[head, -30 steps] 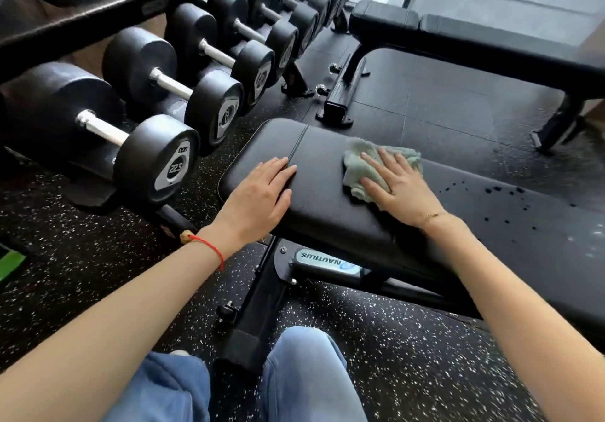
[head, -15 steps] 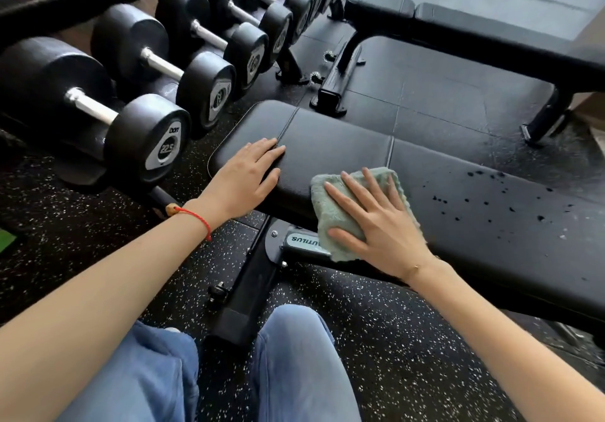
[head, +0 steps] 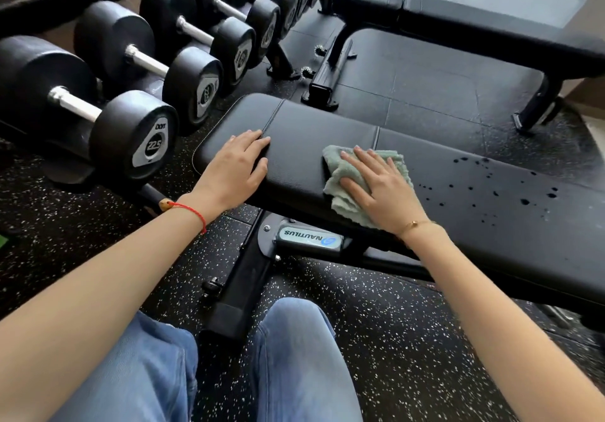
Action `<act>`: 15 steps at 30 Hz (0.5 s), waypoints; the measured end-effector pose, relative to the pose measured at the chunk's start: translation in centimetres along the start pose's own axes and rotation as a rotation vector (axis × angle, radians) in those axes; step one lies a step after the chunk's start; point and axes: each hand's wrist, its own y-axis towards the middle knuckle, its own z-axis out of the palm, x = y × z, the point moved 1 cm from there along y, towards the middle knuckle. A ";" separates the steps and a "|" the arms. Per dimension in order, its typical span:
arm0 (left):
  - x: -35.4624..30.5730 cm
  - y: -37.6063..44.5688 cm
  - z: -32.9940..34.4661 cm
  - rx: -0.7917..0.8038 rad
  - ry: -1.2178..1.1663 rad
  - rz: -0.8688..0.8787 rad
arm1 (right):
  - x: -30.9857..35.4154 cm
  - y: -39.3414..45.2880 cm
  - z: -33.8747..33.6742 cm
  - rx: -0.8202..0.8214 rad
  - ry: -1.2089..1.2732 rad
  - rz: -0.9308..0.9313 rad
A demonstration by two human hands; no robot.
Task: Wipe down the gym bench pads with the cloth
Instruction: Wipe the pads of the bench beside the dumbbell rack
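A: Cloth (head: 347,172) status? And the grip on it?

B: Pale green, crumpled, lying on the near bench pad (head: 294,146) right by the seam between the two pads, front edge drooping over the pad's near side. Right hand (head: 379,189) lies flat on top of it, fingers straight and slightly spread, palm pressing down. Not grasping, grip released, just pressing.

A: Left hand (head: 235,166)?

B: Also flat, fingers straight and together, resting on the short pad's near-left corner, fingertips at the stitched line. Holds nothing. Well apart from the cloth.

A: Arm pose?

B: Both forearms reach forward from the bottom corners of the view. Red string bracelet (head: 193,212) on left wrist, thin gold chain (head: 414,225) on right.

A: Anything else on the pad?

B: Dark droplets (head: 491,186) scattered on the long pad, right of the cloth.

A: Surroundings?

B: Dumbbell rack (head: 131,71) on the left, nearest one marked 22.5. Second bench (head: 458,18) behind. Speckled rubber floor (head: 393,323), blue-jeaned knees (head: 294,356) at bottom.
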 end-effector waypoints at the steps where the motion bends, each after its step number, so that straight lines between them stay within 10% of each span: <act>1: -0.1 0.0 0.1 -0.010 -0.002 -0.008 | -0.3 0.9 -0.1 0.021 0.000 0.061; 8: -1.1 0.5 0.5 -0.071 -0.013 0.035 | 0.7 -6.9 -0.1 -0.020 -0.061 -0.133; 15: -0.8 0.1 0.9 -0.001 -0.010 0.040 | -6.4 1.9 -1.3 0.012 -0.042 0.264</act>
